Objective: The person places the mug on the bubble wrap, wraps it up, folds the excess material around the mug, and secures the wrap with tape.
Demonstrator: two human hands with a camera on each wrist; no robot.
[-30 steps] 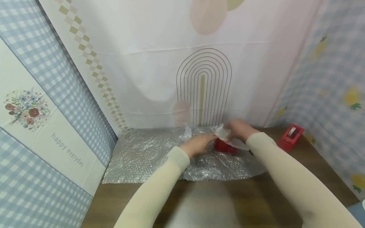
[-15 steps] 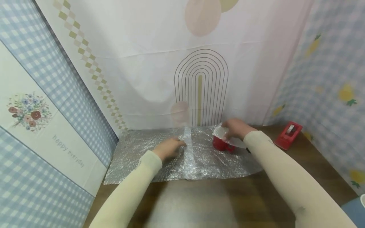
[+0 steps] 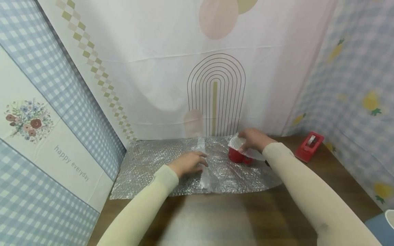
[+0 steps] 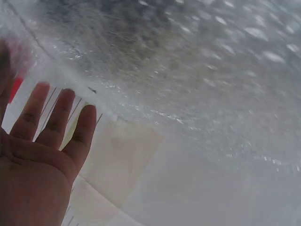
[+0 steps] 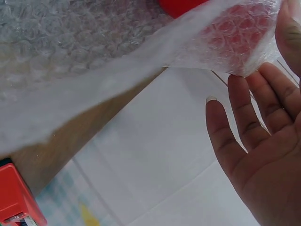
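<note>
A sheet of bubble wrap (image 3: 147, 167) lies spread along the back of the wooden table. On its right half stands a red mug (image 3: 235, 156), with the handle to the right. My right hand (image 3: 254, 138) pinches a raised edge of the wrap between thumb and fingers, and this flap partly covers the mug. In the right wrist view, red shows through the held bubble wrap (image 5: 235, 35). My left hand (image 3: 189, 163) is over the sheet beside a pale strip (image 3: 204, 177) running across it. In the left wrist view its fingers (image 4: 56, 115) are spread and relaxed, holding nothing.
A red tape dispenser (image 3: 309, 147) stands at the right, against the checked cloth side. Part of a blue object with a white rim (image 3: 377, 225) shows at the lower right corner. A patterned cloth (image 3: 154, 85) hangs behind the table.
My left hand has drawn away from the mug to the left, then shifted slightly right as its fingers spread. My right hand keeps holding the wrap's edge at the mug.
</note>
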